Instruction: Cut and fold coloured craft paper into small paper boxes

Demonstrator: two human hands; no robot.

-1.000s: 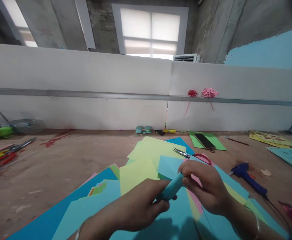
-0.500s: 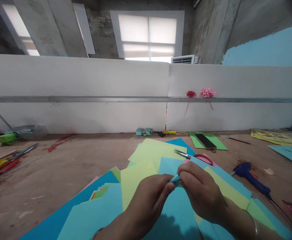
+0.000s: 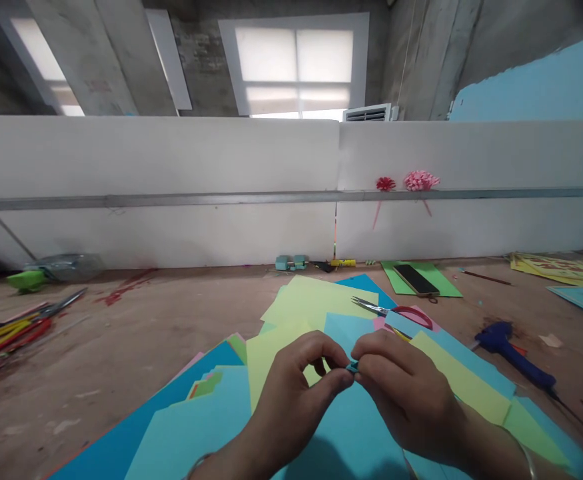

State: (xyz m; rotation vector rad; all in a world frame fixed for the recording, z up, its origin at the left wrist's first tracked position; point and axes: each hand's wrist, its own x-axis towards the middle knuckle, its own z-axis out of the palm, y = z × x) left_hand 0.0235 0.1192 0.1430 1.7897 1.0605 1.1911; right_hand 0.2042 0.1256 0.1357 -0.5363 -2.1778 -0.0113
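A small piece of blue paper (image 3: 352, 367), folded or rolled, is pinched between my two hands above the paper sheets. My left hand (image 3: 304, 383) grips its left end between thumb and forefinger, with a gap showing behind the curled finger. On the other side my right hand (image 3: 404, 380) closes its fingers over the right end, hiding most of it. Beneath both hands lies a light blue sheet (image 3: 356, 427). Red-handled scissors (image 3: 388, 311) rest on the sheets just beyond my right hand, blades pointing left.
Yellow sheets (image 3: 316, 297) and a dark blue sheet (image 3: 121, 427) spread over the table. To the right lie a blue glue gun (image 3: 514, 353) with a cord and a phone (image 3: 416, 280) on green paper. Several tools (image 3: 26, 327) sit at left. A white partition (image 3: 171, 160) stands behind.
Less of the blue paper shows between my fingers now. My left forefinger has arched up, opening a gap above the thumb. The whole view has shifted slightly.
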